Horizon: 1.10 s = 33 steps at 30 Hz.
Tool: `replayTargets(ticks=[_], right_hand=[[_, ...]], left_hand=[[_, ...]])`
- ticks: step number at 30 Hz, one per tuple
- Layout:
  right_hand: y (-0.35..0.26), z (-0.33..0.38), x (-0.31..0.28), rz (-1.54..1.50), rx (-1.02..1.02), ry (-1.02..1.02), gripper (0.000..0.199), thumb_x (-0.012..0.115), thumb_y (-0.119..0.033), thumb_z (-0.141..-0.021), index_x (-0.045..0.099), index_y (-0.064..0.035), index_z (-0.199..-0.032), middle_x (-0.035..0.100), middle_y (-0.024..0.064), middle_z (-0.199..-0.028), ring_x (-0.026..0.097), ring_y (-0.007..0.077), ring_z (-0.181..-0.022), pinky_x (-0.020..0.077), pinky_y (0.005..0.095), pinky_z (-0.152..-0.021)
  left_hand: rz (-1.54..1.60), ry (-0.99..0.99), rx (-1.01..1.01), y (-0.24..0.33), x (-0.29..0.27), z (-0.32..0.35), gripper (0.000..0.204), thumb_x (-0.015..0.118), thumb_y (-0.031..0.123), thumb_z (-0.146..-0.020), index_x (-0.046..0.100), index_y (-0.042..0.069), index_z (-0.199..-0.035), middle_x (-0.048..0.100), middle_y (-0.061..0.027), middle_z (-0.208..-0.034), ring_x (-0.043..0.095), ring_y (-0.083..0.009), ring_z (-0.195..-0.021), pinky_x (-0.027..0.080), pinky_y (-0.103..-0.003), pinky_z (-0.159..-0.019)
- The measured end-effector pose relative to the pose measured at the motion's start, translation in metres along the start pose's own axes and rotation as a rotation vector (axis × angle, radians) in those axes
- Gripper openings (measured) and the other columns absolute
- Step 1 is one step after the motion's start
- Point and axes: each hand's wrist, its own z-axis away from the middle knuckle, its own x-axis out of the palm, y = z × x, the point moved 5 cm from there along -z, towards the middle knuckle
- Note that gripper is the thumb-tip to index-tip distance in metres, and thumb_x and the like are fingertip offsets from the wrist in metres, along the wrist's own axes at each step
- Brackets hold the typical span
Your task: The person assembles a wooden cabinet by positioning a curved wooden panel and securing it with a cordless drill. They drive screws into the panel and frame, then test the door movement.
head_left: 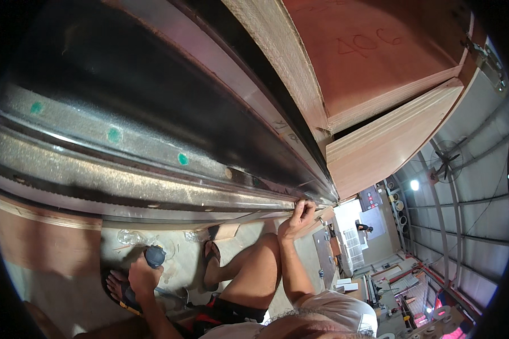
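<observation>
My left hand (pixel 143 275) is low at the left beside my foot, with its fingers wrapped around what looks like a cordless drill. The dark, rounded end of the drill (pixel 154 256) sticks out past my fingers; most of the tool is hidden. Farther right, my right hand (pixel 302 214) is closed at the lower edge of a long metal rail (pixel 220 199), fingers curled at its far end. Above the rail runs a grey strip (pixel 147 146) with green dots, against a dark, shiny panel (pixel 130 96).
Reddish wooden boards (pixel 390 141) rise at the upper right. A plywood piece (pixel 45 231) stands at the left. Clear plastic bags (pixel 133 237) and a wood offcut (pixel 227 231) lie on the floor by my sandalled feet. A fan (pixel 445 164) hangs beyond.
</observation>
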Motion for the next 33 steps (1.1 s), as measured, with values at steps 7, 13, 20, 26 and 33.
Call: replayTargets(ticks=[7, 13, 20, 26, 33], right_hand=[[-0.001, 0.001, 0.000, 0.029, -0.006, 0.012, 0.028, 0.055, -0.028, -0.101, 0.051, -0.0030, -0.089, 0.044, 0.0020, -0.084, 0.040, 0.0131, -0.079, 0.0355, 0.0272, -0.074], [0.006, 0.001, 0.001, 0.001, -0.006, 0.003, 0.028, 0.056, -0.028, -0.101, 0.051, -0.0037, -0.089, 0.044, 0.0012, -0.084, 0.040, 0.0127, -0.079, 0.0354, 0.0267, -0.074], [-0.004, -0.001, 0.004, -0.021, -0.026, 0.065, 0.028, 0.055, -0.021, -0.099, 0.042, -0.0056, -0.079, 0.039, -0.0003, -0.076, 0.036, 0.0106, -0.069, 0.0314, 0.0262, -0.063], [-0.007, -0.001, 0.006, -0.042, -0.019, 0.055, 0.027, 0.055, -0.021, -0.098, 0.042, -0.0057, -0.080, 0.037, -0.0007, -0.076, 0.035, 0.0102, -0.069, 0.0308, 0.0263, -0.063], [0.000, -0.001, 0.003, -0.034, -0.023, 0.054, 0.027, 0.055, -0.021, -0.098, 0.042, -0.0056, -0.080, 0.037, -0.0004, -0.078, 0.034, 0.0104, -0.071, 0.0309, 0.0265, -0.064]], left_hand=[[-0.032, 0.004, -0.018, 0.003, 0.001, -0.001, 0.054, 0.080, 0.026, -0.067, 0.066, 0.011, -0.116, 0.071, -0.0215, -0.099, 0.067, -0.0410, -0.097, 0.055, -0.049, -0.084], [-0.013, -0.023, -0.074, 0.004, -0.006, 0.003, 0.055, 0.079, 0.025, -0.069, 0.064, 0.011, -0.121, 0.071, -0.0215, -0.102, 0.067, -0.0408, -0.100, 0.055, -0.049, -0.086], [-0.071, -0.068, -0.119, 0.002, -0.003, 0.001, 0.070, 0.080, 0.026, -0.072, 0.054, 0.011, -0.136, 0.070, -0.0212, -0.111, 0.067, -0.0402, -0.104, 0.055, -0.049, -0.089], [-0.073, -0.078, -0.121, -0.005, 0.003, -0.003, 0.073, 0.079, 0.026, -0.074, 0.051, 0.011, -0.139, 0.069, -0.0239, -0.109, 0.067, -0.0412, -0.104, 0.055, -0.048, -0.089], [-0.064, -0.079, -0.134, -0.002, 0.003, -0.003, 0.073, 0.078, 0.025, -0.075, 0.049, 0.010, -0.140, 0.069, -0.0252, -0.108, 0.067, -0.0415, -0.103, 0.054, -0.048, -0.089]])
